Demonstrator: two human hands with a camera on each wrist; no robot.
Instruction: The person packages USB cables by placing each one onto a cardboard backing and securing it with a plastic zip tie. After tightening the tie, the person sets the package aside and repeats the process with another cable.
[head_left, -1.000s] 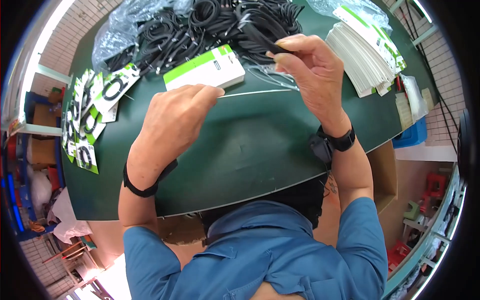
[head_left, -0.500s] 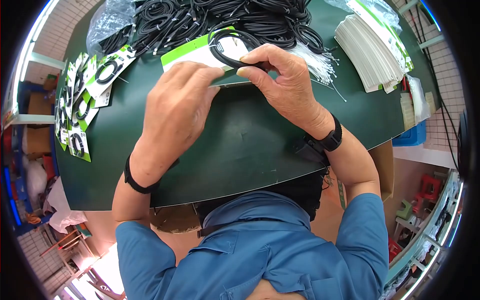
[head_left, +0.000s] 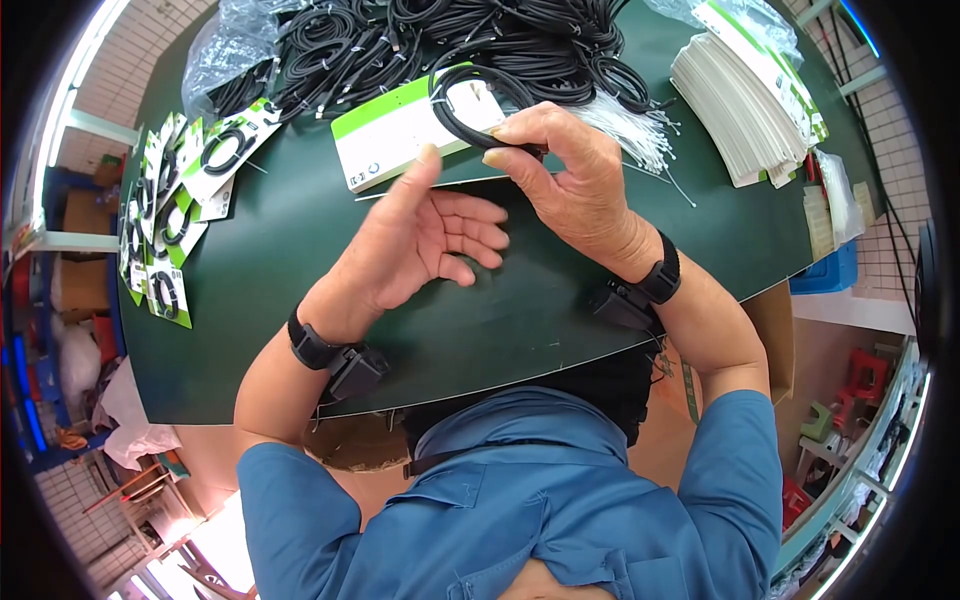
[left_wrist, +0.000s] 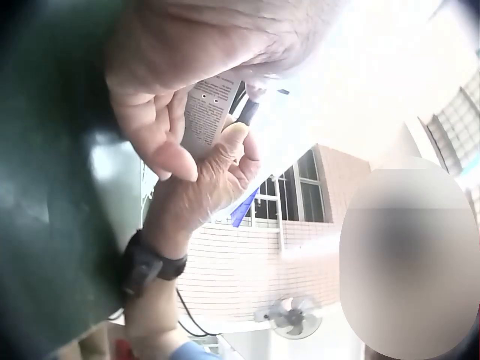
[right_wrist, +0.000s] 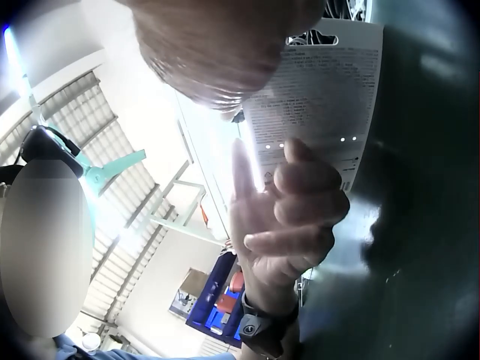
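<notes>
In the head view my right hand pinches a coil of black cable between thumb and forefinger. The coil overlaps the white-and-green stack of cards at the middle. An upright packaging card shows its printed back in the right wrist view, with a hang slot and small punched holes. From the head it appears nearly edge-on, as a thin white line. My left hand is slightly blurred, palm turned toward me. Its thumb extends past the card's far side and its loose fingers lie on the near side.
Many black cable coils are heaped at the back. White cable ties lie right of the middle, beside a tall fanned stack of blank-sided cards. Carded cables are piled at the left. Clear plastic bags lie behind.
My right hand has moved left and lower, bringing the coil over the middle stack. My left hand has turned from back-up to palm-showing, fingers loosened. The cable ties are now uncovered.
</notes>
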